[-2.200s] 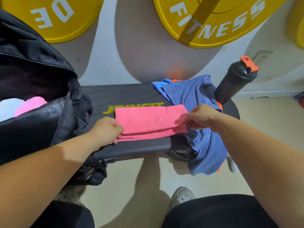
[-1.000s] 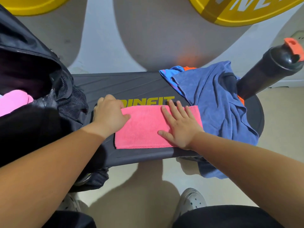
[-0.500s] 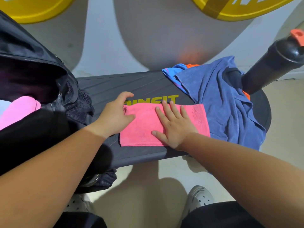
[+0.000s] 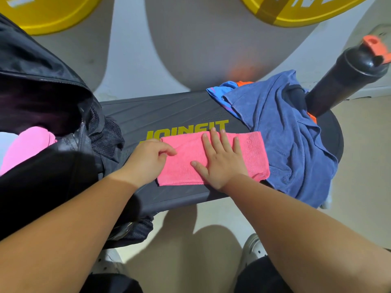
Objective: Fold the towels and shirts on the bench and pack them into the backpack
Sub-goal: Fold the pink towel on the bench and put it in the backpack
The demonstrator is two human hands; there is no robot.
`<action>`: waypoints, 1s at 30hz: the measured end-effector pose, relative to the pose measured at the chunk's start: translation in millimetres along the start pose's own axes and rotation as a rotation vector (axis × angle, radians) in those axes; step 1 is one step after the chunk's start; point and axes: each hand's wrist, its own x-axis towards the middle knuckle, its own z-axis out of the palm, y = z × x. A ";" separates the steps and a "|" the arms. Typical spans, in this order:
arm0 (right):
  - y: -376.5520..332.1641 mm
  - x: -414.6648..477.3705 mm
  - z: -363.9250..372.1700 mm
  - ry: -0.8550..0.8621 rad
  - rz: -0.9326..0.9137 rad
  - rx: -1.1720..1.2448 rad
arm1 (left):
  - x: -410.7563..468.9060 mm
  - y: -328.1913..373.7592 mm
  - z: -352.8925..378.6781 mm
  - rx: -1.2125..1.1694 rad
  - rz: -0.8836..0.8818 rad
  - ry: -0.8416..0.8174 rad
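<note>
On the middle of the black bench, a folded pink towel lay flat, its long axis running along the bench's length. The left hand pinched the towel's end nearest the open backpack at one end of the bench. The right hand pressed on the towel, palm flat and fingers spread. The towel's other end overlapped a crumpled blue shirt heaped at the bench's far end, beside a black shaker bottle.
</note>
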 end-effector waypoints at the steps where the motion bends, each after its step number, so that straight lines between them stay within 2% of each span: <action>1: -0.5 -0.3 -0.3 0.000 0.003 -0.001 | -1.0 -0.1 0.1 0.014 -0.023 0.000; 11: -35.3 12.3 -4.6 -0.008 0.064 0.030 | -0.4 16.4 -17.5 0.092 -0.128 0.068; 16: -53.1 22.4 -5.0 -0.031 -0.005 0.039 | -14.1 16.9 -31.2 0.121 -0.137 0.056; 20: -40.6 19.2 -9.2 -0.064 -0.083 0.109 | -17.9 20.1 -32.1 0.099 -0.155 0.035; 24: -18.0 3.8 -20.1 -0.038 -0.105 0.275 | -7.8 44.3 -34.0 0.138 -0.194 0.089; 27: 10.6 -8.5 -34.7 -0.044 -0.131 0.358 | 4.3 74.7 -39.6 0.170 -0.115 0.084; 30: 46.6 -8.6 -64.6 -0.137 -0.206 0.345 | 17.1 102.2 -39.6 0.200 -0.012 0.007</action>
